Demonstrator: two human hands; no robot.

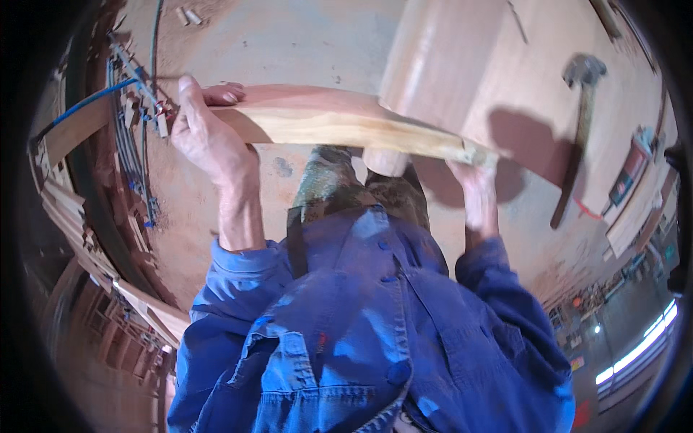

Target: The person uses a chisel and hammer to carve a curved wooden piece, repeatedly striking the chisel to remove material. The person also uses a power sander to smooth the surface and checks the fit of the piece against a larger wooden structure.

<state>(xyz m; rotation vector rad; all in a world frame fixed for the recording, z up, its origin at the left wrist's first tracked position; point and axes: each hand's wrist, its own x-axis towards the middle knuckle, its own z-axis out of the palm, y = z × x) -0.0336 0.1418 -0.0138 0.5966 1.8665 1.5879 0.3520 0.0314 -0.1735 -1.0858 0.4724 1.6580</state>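
A long wooden board (325, 126) with a pale, slightly curved edge is held up crosswise in front of me. My left hand (209, 130) grips its left end, thumb raised on the near side and fingertips over the top face. At the other end my right hand (475, 184) holds the board from below; most of its fingers are hidden behind the wood. Just beyond the board's right half stands a large wooden piece with a rounded edge (422, 61). The rounded end of a wooden part (386, 162) shows beneath the board.
On the wooden surface (538, 79) at right lie a hammer (580, 137) and a red and black power tool (632, 169). Blue and metal clamps (137, 108) and stacked wood strips (68, 198) line the left. Small wood offcuts (189, 16) lie on the dusty floor (289, 43).
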